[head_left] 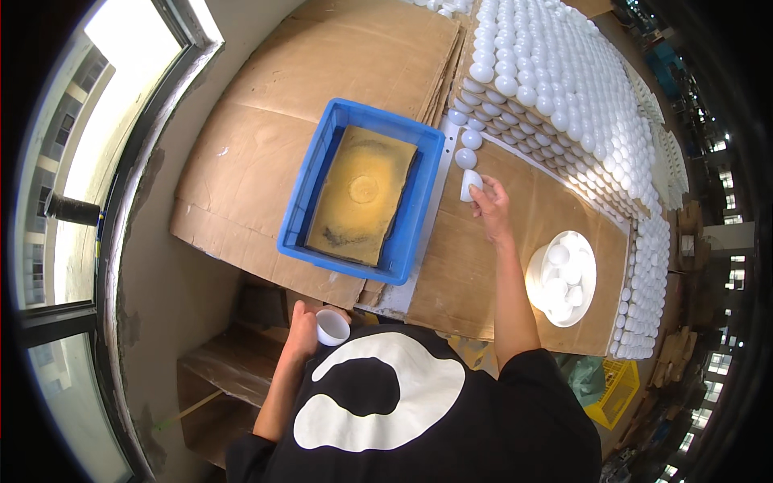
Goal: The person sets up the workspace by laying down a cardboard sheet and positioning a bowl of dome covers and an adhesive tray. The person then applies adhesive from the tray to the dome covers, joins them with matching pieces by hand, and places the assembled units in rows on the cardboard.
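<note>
My left hand (pixel 302 328), low in front of my body, grips a white hollow dome (pixel 333 328) like a small cup, its open side facing up. Over the brown cardboard, my right hand (pixel 492 207) pinches a second white dome (pixel 470 186) between thumb and fingers. Just beyond that one, a white dome (pixel 465 158) rests at the end of a short row beside the stacks. Left of my right hand stands a blue plastic tub (pixel 429 205). Inside lies a tan, worn pad (pixel 348 161) with a round mark in its middle and dark smudges.
A white bowl (pixel 592 278) holding several white domes stands on the cardboard at right. Layered stacks of white domes (pixel 564 88) on cardboard sheets rise at the far right. Flat cardboard (pixel 241 153) lies left of the tub, beside a window (pixel 105 161). A yellow crate (pixel 618 394) is at lower right.
</note>
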A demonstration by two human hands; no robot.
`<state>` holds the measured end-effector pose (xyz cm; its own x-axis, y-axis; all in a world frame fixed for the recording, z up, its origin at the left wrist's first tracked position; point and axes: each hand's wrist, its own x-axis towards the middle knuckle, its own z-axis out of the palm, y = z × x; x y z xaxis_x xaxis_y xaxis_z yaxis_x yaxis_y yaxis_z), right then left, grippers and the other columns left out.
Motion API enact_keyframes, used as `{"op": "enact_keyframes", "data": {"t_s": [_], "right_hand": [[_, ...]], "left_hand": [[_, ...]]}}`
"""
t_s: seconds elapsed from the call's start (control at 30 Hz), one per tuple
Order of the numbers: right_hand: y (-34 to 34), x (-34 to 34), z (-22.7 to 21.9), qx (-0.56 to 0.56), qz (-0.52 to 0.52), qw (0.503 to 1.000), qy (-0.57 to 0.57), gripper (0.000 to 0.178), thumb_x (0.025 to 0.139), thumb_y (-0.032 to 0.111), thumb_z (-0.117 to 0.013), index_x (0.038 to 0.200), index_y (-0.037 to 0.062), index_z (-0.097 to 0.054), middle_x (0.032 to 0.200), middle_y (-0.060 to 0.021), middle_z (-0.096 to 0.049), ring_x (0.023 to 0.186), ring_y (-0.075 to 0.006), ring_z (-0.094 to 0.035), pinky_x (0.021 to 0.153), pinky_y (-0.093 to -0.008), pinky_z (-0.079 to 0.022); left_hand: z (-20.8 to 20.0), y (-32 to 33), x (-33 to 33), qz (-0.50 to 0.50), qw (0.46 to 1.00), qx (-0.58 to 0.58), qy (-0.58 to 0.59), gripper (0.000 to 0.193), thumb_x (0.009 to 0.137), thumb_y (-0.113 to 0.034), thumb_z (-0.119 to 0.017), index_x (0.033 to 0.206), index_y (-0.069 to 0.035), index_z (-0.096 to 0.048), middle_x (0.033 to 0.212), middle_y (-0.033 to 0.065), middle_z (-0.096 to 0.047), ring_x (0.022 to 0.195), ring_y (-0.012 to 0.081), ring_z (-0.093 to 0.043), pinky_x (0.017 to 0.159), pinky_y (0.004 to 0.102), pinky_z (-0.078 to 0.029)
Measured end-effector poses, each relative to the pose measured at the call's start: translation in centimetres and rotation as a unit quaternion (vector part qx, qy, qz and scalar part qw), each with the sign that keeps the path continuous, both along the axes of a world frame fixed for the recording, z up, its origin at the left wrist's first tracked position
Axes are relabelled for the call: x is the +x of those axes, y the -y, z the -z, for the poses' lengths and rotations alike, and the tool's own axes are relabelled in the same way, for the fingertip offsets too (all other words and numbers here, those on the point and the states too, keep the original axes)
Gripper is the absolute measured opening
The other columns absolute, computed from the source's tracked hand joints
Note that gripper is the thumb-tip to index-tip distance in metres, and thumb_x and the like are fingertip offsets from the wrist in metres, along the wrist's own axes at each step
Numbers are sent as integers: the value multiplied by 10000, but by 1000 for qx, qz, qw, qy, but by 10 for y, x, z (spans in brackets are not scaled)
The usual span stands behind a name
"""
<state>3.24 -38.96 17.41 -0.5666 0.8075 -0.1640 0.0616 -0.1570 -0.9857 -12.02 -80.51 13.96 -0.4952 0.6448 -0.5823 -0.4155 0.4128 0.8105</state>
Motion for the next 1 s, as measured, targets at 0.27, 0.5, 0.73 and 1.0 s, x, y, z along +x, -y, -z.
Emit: {"op": "enact_keyframes", "data": {"t_s": [0.27,0.5,0.73,1.0], "right_hand": [[-56,27,126,246,67,918,304,626,731,288,-761,1237,20,-510,1012,-212,-660,911,-311,-651,790,-409,-508],[-81,-5,131,316,32,850,420,593,752,320,-717,1268,114,-511,1073,-227,-587,1009,-409,-587,836,-494,-480],[-76,-26,128,304,-11,830,468,644,772,325,-710,1332,138,-453,1132,-215,-501,1030,-414,-563,852,-492,-474],[35,-5,41,207,69,967,134,394,844,176,-684,1170,-11,-566,1011,-116,-624,793,-165,-610,707,-297,-509]], "left_hand": [[-55,-46,14,99,994,20,-47,373,687,-79,-340,804,131,-626,808,216,-669,746,264,-628,726,313,-502],[-71,-58,28,91,991,-9,-96,389,669,-122,-360,736,108,-666,756,161,-682,716,215,-638,697,279,-499],[-67,-39,32,39,996,-24,-76,406,674,-146,-350,732,115,-656,770,178,-681,730,232,-642,726,285,-503],[-72,-48,17,20,989,103,-103,520,784,-311,-387,750,140,-644,783,185,-679,749,243,-643,734,319,-512]]}}
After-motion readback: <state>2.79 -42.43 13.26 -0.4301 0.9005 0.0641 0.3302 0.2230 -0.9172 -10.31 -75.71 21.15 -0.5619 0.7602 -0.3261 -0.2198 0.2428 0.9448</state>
